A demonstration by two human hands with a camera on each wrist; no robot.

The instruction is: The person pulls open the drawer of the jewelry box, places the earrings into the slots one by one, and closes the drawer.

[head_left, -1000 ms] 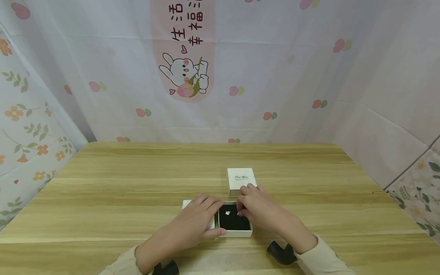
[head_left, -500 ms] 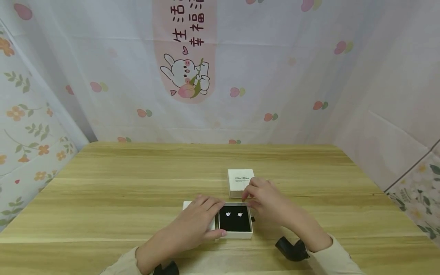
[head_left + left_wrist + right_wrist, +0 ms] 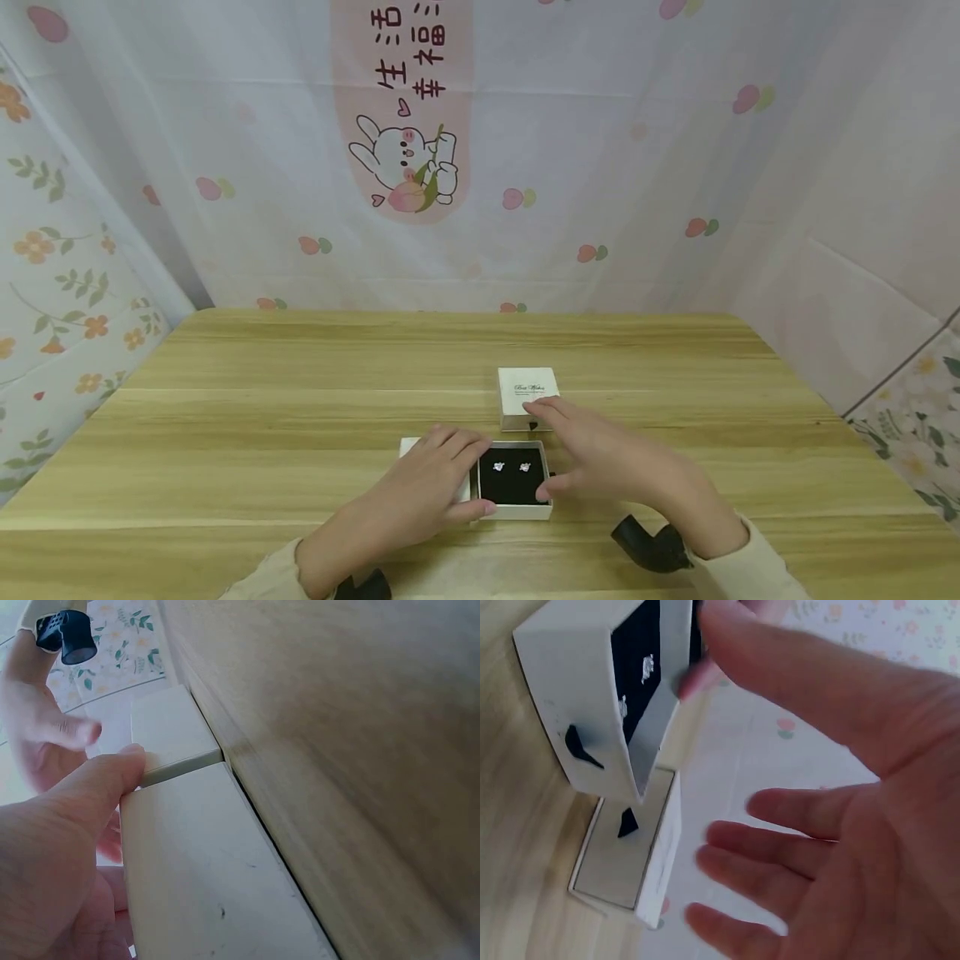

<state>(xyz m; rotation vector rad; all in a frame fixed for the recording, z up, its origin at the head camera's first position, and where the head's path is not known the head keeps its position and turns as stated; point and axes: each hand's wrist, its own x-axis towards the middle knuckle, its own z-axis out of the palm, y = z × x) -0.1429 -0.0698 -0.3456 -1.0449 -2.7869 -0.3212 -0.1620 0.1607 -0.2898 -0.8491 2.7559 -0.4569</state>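
A white drawer-style jewelry box lies near the front of the table, its drawer (image 3: 513,513) slid out to the right of the sleeve (image 3: 407,443). Two small silvery stud earrings (image 3: 498,467) sit side by side on the black pad (image 3: 513,492). My left hand (image 3: 431,475) grips the box across the sleeve and the drawer's left end, thumb on the near side, fingers at the far side. Over the drawer's right end hovers my right hand (image 3: 600,454), fingers extended and holding nothing. The right wrist view shows the drawer's black pull tab (image 3: 581,748).
Just behind the drawer stands a second white box (image 3: 525,383), closed, with dark lettering on top and a black tab (image 3: 628,823). Wood-grain tabletop (image 3: 300,375) surrounds both boxes. A printed curtain (image 3: 637,167) hangs at the back.
My right hand has let go of the right earring, backed away to the right and spread its fingers. Both earrings now show on the pad. My left hand has stayed in place.
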